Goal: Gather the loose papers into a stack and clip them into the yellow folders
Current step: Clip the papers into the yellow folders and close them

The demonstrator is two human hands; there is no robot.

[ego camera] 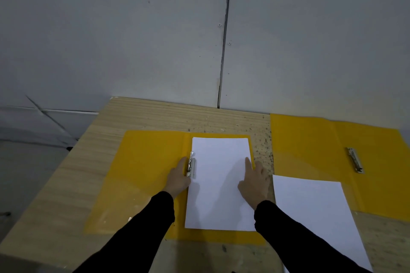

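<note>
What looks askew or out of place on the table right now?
The loose paper stack on the right lies tilted, partly over the near corner of the right yellow folder and partly on the table, apart from that folder's clip. The other stack sits roughly square in the left folder.

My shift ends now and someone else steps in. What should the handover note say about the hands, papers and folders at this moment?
Left hand: at the metal clip of the left folder; grip cannot be told.
Right hand: open, fingers on the paper stack near its right edge.
Done: that stack lies squared on the folder's right half, its left edge at the clip; whether it is clamped is unclear.
Left: confirm that clip, then fasten the second stack, lying partly over the right folder, under its bare clip.
</note>
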